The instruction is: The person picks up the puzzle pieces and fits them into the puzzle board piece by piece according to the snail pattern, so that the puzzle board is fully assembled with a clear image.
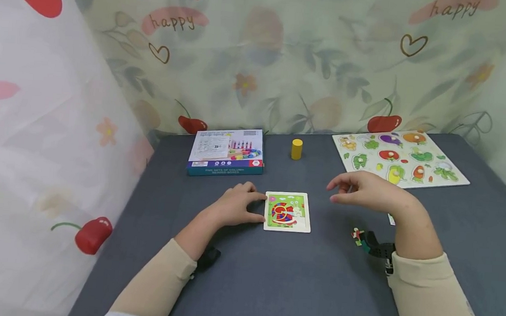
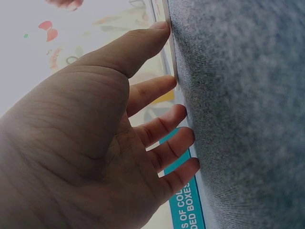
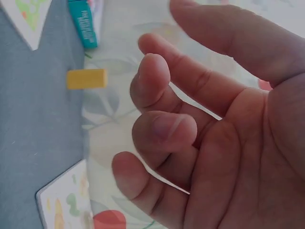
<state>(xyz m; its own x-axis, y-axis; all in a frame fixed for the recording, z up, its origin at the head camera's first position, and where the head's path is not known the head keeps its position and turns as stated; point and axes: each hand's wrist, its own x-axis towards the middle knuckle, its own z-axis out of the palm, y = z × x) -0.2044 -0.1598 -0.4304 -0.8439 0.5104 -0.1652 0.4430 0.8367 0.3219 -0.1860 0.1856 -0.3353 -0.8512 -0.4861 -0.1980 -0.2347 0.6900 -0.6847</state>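
Note:
A small square puzzle board lies flat on the table, showing a red-and-blue snail on green with pale bare patches at its right side. My left hand rests beside it, thumb and index fingertip at the board's left edge. In the left wrist view, the other fingers reach down to the tabletop. My right hand is raised to the right of the board. Its fingers are loosely bent, with nothing between them and the thumb. Several small colourful puzzle pieces lie near the right wrist.
A teal-edged box lies at the back left. A yellow cylinder stands upright at the back middle. At the back right lies a large vegetable puzzle board, partly behind my right hand. A patterned cloth hangs behind the table.

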